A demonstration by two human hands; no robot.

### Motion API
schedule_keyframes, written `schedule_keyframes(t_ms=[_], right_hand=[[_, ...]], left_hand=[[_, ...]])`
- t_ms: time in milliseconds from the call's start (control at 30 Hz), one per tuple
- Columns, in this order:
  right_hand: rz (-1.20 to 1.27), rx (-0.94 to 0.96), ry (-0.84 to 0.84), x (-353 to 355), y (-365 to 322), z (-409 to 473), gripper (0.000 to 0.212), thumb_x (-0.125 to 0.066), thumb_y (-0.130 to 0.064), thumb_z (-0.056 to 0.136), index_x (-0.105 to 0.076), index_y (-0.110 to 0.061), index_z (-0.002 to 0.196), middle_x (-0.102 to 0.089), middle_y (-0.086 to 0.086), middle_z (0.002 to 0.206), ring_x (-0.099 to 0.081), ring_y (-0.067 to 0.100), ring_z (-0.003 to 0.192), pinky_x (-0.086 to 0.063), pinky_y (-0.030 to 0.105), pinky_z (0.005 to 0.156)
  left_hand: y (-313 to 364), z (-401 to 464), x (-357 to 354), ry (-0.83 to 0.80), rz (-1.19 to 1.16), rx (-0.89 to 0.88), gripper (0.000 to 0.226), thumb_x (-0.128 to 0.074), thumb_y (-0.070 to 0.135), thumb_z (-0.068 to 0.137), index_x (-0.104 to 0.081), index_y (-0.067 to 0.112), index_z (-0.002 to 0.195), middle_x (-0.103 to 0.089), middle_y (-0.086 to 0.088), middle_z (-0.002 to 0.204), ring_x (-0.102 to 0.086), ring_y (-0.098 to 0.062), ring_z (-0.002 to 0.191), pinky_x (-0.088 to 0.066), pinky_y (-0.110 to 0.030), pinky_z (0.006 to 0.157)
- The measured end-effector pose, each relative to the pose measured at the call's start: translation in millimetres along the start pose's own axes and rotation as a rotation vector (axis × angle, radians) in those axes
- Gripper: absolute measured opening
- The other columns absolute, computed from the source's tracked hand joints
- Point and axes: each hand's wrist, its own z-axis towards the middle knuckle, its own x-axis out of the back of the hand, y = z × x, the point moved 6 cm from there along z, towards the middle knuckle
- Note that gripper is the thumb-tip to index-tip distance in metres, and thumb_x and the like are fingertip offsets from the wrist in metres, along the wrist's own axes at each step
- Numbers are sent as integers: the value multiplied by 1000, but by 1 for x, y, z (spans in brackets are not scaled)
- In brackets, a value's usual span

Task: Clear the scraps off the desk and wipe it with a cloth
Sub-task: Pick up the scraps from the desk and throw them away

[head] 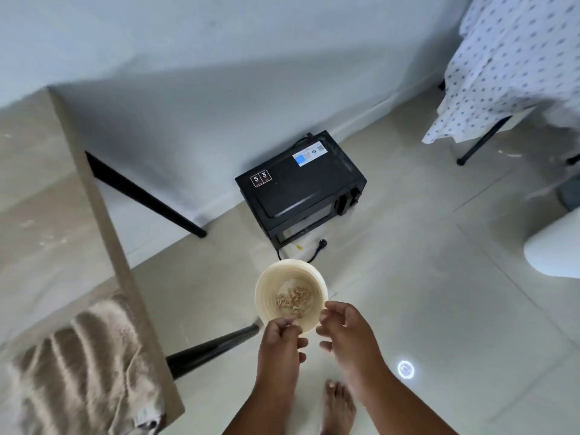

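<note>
A cream round bowl (282,279) with brownish scraps (293,301) in its bottom is held out over the floor, to the right of the desk. My left hand (281,339) grips its near rim with curled fingers. My right hand (345,326) holds the rim on the near right side. The beige desk (40,196) fills the left of the view, with a few pale specks on its top. A beige ribbed cloth (84,365) lies crumpled on the desk's near corner, reaching its right edge.
A black microwave (301,186) stands on the tiled floor by the wall, its plug and cord lying in front. Black desk legs (213,346) angle out below the desk. A dotted cloth-covered table (508,58) is at top right, a white object (555,246) at right. My bare foot (337,406) is below.
</note>
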Motion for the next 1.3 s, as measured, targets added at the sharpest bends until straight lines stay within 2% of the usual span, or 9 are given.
schedule_keyframes(t_ms=[233, 333, 433, 533, 633, 800, 1100, 1233, 1300], right_hand=[[-105, 132, -68, 2, -73, -100, 15, -64, -12, 97, -69, -25, 103, -75, 5, 98, -72, 14, 73, -54, 28, 60], [-159, 192, -134, -16, -104, -135, 14, -63, -12, 97, -69, -24, 102, -75, 3, 97, -69, 11, 68, -52, 28, 62], [-166, 240, -218, -39, -134, -167, 13, -62, -9, 98, -68, -19, 103, -72, 4, 92, -64, 7, 63, -52, 25, 62], [-230, 299, -309, -63, -153, -198, 13, -61, -11, 99, -68, -17, 108, -69, 4, 88, -64, 3, 60, -53, 19, 58], [-289, 349, -384, -88, -156, -218, 11, -64, -17, 98, -68, -24, 105, -71, -2, 86, -68, 5, 65, -53, 23, 59], [-403, 411, -474, -137, -144, -243, 12, -66, -20, 96, -69, -31, 97, -72, -10, 83, -70, 7, 67, -50, 19, 56], [-664, 539, -563, -244, -102, -294, 8, -66, -20, 97, -69, -27, 99, -72, 7, 82, -68, 21, 66, -50, 21, 56], [-709, 543, -584, -293, -72, -318, 8, -65, -16, 97, -68, -23, 98, -69, 9, 82, -66, 16, 69, -54, 30, 63], [-754, 573, -580, -318, -57, -331, 8, -66, -18, 97, -67, -26, 96, -68, 1, 77, -62, 7, 62, -50, 27, 56]], left_hand=[[75, -112, 22, -94, 19, -151, 7, -66, 34, 92, -69, 33, 86, -64, -4, 65, -54, -15, 59, -43, -29, 56], [115, -141, 52, -71, -26, -228, 11, -67, 40, 84, -69, 30, 86, -65, -3, 67, -58, -17, 63, -50, -39, 61], [148, -160, 92, -5, -90, -296, 8, -65, 22, 98, -66, 15, 96, -66, 2, 67, -61, -21, 68, -60, -56, 70], [168, -181, 141, 105, -99, -332, 8, -64, 24, 100, -65, 19, 93, -67, 5, 66, -60, -14, 62, -53, -31, 51], [177, -198, 185, 164, -115, -389, 8, -63, 23, 100, -66, 17, 98, -66, 4, 70, -61, -10, 63, -50, -24, 54], [161, -217, 249, 253, -138, -401, 5, -61, 19, 102, -63, 16, 98, -66, 4, 73, -61, -9, 65, -50, -26, 60], [94, -224, 391, 420, -230, -322, 7, -62, 21, 101, -64, 15, 99, -66, 4, 79, -62, -6, 64, -49, -26, 59], [60, -228, 470, 505, -230, -280, 6, -64, 22, 99, -66, 19, 95, -67, 6, 75, -63, -9, 66, -49, -31, 63], [44, -230, 512, 538, -260, -258, 6, -65, 23, 99, -67, 19, 95, -68, 4, 77, -63, -10, 66, -50, -30, 62]])
